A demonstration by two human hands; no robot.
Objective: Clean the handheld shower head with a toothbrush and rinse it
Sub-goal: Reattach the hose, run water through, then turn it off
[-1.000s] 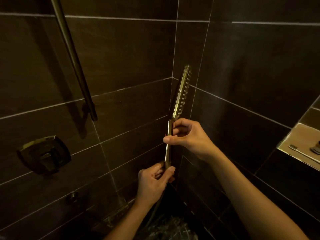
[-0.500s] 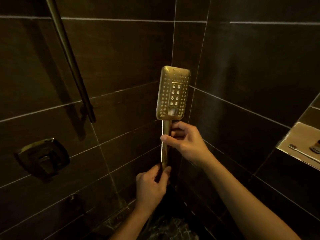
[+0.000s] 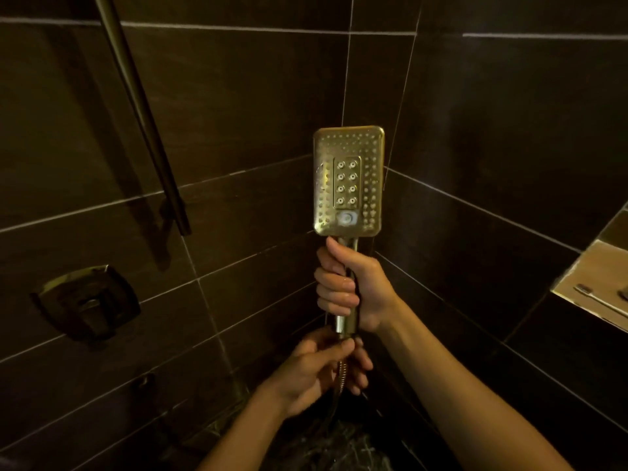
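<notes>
The shower head (image 3: 348, 181) stands upright in the corner of the shower, its gold nozzle face turned toward the camera, held up in front of the dark tiled wall (image 3: 238, 96). The right hand (image 3: 353, 283) is clenched around its handle just below the face, thumb pointing up and fingers wrapped across the front, with the forearm reaching in from the lower right. Below it, the left hand (image 3: 323, 368) comes up from the bottom edge and pinches the hose (image 3: 341, 372) right where it joins the end of the handle.

To the right, a recessed shelf (image 3: 584, 266) in the wall holds what looks like a toothbrush (image 3: 601, 299) lying flat, with a small dark object (image 3: 624, 294) near it at the frame edge, too cut off to identify. On the left wall are a slanting bar (image 3: 146, 124) and a square tap fitting (image 3: 88, 300).
</notes>
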